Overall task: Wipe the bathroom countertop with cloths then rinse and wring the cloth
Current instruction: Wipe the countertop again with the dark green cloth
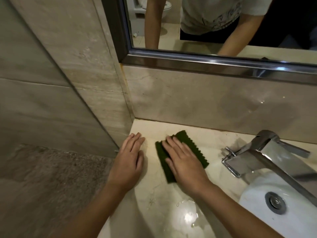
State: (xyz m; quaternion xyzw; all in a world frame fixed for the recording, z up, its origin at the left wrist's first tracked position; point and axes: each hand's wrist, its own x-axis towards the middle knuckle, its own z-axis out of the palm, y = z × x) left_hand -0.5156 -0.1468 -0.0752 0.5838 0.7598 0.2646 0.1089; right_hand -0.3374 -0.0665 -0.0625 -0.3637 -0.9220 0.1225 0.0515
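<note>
Cloth: I see 1 dark green rectangular scouring cloth with a zigzag edge (181,152) lying flat on the beige marble table (171,200), centre of the frame, near the back left corner.
Right hand: my right hand (184,161) lies open, palm down, pressing directly on the cloth; fingers (171,143) point to the upper left.
Left hand: my left hand (130,160) rests open and flat on bare table just left of the cloth, holding nothing.
Key relation: the cloth's long axis runs upper left to lower right, in line with my right forearm, so I judge the wiping stroke goes along it.
Rinse point: 1 chrome tap (267,155) and 1 white basin (257,203) sit right of the cloth, nearer my right hand.
Puddle: 1, at lower centre.
</note>
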